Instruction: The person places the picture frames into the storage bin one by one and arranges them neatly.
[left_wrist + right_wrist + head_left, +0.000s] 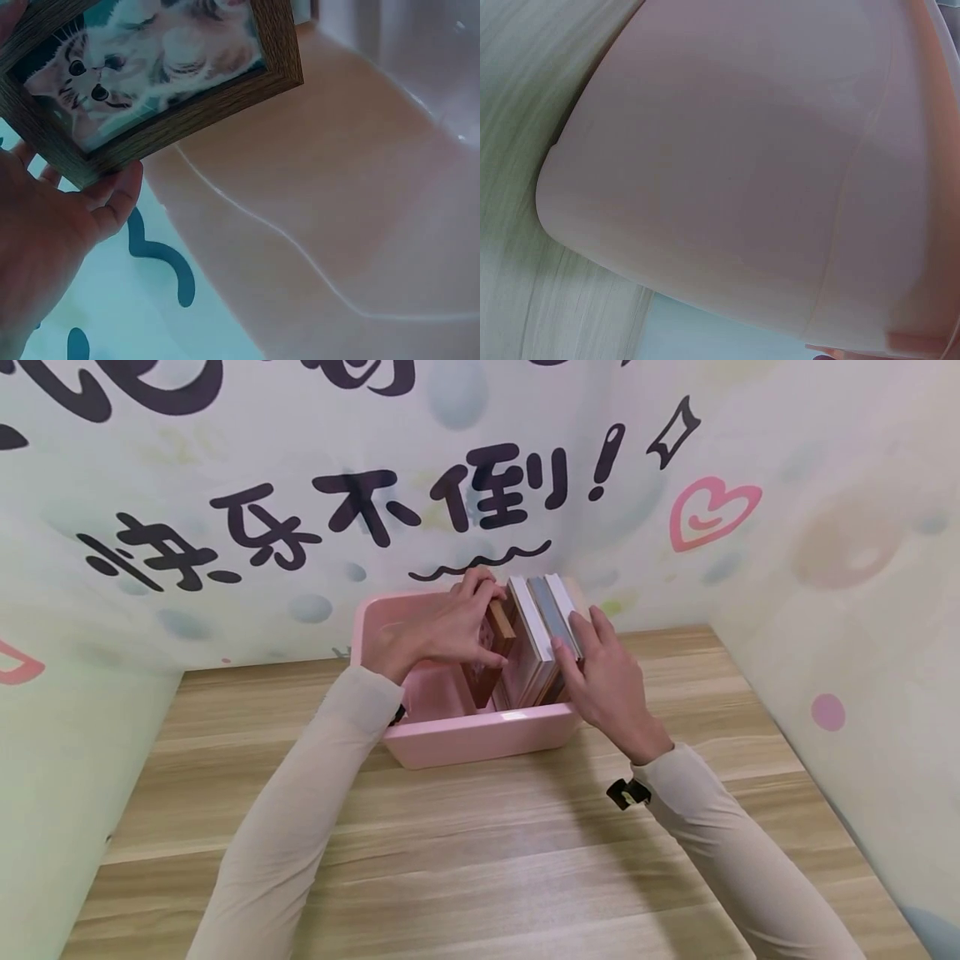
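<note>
A brown wooden picture frame (501,625) stands on edge inside a pink plastic bin (480,739). My left hand (456,625) grips it between thumb and fingers. In the left wrist view the left hand (56,240) is at a corner of the same frame (289,45), which shows a kitten picture. To its right several thin frames stand upright, among them a white frame (527,610) and a grey-blue frame (551,606). My right hand (611,681) rests its extended fingers and thumb on the rightmost ones, at the bin's right end.
The bin sits on a wood-grain table (480,852) against the back wall (300,560), which bears large black characters. Side walls stand left and right. The right wrist view is filled mostly by the bin's outer side (727,172).
</note>
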A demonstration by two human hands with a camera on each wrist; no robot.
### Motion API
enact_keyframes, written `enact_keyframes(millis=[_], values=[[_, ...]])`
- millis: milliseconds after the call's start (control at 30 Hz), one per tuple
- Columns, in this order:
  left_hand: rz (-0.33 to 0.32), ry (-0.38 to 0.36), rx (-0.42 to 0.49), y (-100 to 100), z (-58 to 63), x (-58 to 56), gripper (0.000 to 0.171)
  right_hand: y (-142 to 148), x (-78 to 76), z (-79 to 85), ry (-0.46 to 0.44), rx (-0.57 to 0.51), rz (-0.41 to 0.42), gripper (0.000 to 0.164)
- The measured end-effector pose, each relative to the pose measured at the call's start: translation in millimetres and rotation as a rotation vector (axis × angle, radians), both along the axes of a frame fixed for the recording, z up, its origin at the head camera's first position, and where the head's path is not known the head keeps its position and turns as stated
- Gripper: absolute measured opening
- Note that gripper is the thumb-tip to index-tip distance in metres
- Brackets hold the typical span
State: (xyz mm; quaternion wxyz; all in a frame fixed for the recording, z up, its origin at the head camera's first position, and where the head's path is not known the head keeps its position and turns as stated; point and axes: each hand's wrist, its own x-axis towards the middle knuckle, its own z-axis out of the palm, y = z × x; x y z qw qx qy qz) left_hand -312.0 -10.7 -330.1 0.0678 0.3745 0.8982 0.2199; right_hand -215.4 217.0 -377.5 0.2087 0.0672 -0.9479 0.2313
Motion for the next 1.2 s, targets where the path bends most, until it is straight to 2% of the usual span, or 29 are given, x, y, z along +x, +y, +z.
enact_keyframes(millis=[200, 400, 533, 700, 900, 1100, 1200], values=[[-0.014, -0.016, -0.034, 1, -1.7, -2.3, 0.088, 0, -0.1, 2.1, 0.000, -0.002, -0.001, 0.059], [-0.068, -0.048, -0.092, 2, -5.2, -3.9, 0.090, 0, -0.5, 3.8, 0.007, 0.002, 0.003, 0.059], [-0.105, -0.043, -0.118, 4, -9.4, -4.5, 0.086, -1, -0.9, 5.0, 0.013, -0.002, 0.008, 0.059], [-0.120, -0.024, -0.144, 9, -12.0, -3.5, 0.084, 0, -1.0, 5.3, 0.006, -0.002, 0.006, 0.060], [-0.141, -0.062, -0.134, 14, -15.0, -2.5, 0.087, 1, -0.5, 4.3, -0.010, -0.001, -0.003, 0.060], [-0.156, -0.071, -0.128, 16, -18.4, -2.3, 0.087, 0, -0.4, 3.1, -0.015, -0.001, -0.003, 0.061], [-0.157, -0.107, -0.133, 16, -18.9, -1.7, 0.087, -1, 0.3, 2.8, -0.013, 0.000, -0.001, 0.062]])
